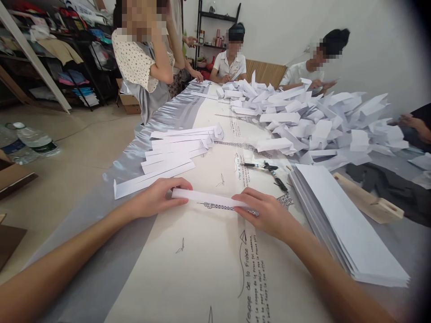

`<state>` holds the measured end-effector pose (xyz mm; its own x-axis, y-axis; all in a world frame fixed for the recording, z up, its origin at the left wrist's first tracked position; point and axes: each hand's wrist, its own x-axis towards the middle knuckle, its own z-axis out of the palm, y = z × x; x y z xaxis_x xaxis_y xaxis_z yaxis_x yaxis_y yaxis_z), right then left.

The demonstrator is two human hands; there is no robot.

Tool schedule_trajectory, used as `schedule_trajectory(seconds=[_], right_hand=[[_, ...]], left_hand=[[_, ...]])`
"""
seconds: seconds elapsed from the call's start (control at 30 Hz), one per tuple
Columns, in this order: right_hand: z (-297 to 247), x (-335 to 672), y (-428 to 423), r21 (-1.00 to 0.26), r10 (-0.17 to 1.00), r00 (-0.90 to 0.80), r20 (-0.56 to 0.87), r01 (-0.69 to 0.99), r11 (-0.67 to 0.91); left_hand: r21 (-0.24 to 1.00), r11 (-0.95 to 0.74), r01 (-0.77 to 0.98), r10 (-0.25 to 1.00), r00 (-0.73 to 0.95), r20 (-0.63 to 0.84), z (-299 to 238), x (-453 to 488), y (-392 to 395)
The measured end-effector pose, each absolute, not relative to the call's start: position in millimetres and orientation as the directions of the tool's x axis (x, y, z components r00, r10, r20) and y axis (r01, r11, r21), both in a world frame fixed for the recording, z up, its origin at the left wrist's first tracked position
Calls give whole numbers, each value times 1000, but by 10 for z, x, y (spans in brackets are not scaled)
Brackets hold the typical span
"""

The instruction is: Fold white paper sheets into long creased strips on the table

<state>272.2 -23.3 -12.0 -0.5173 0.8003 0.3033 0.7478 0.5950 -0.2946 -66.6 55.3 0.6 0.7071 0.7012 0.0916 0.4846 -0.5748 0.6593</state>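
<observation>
White paper strip (208,197); cream table cover (161,273) with black tower drawings (218,207).

And here we are, left hand (161,197) and right hand (264,208) each pinching one end of a narrow white paper strip (208,197) over the printed desk cover (188,278)! Folded strips (171,146) fan out beyond the left hand, while pens (269,166) lie near the right, by a tidy paper stack (346,224) (quite unlike that sprawling paper heap (319,130) behind it!).
</observation>
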Motion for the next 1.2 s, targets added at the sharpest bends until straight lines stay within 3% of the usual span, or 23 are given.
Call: schedule_trajectory(seconds=[0.17, 0.47, 0.57, 0.73, 0.8, 1.0, 1.2], right_hand=[[-92, 2733, -248, -395, 854, -485, 190, 758, 519], [-26, 2760, -248, -573, 843, -518, 147, 650, 499], [-39, 2741, -251, -532, 835, -527, 160, 666, 523], [-89, 2724, -228, -220, 772, -586, 247, 741, 634], [-113, 2721, -215, -158, 738, -607, 295, 730, 665], [-134, 2635, -218, -190, 708, -618, 343, 692, 696], [-83, 2652, -246, -312, 828, -503, 248, 768, 560]], left_hand=[[562, -673, 481, 648, 750, 134, -12, -660, 531], [572, -754, 322, 585, 724, 364, 5, -689, 507], [573, -769, 283, 555, 740, 380, -4, -691, 505], [567, -742, 357, 588, 753, 296, -62, -689, 524], [539, -747, 389, 586, 768, 258, -83, -676, 523], [450, -769, 453, 586, 781, 214, -148, -649, 517], [349, -877, 329, 451, 813, 368, -169, -673, 518]])
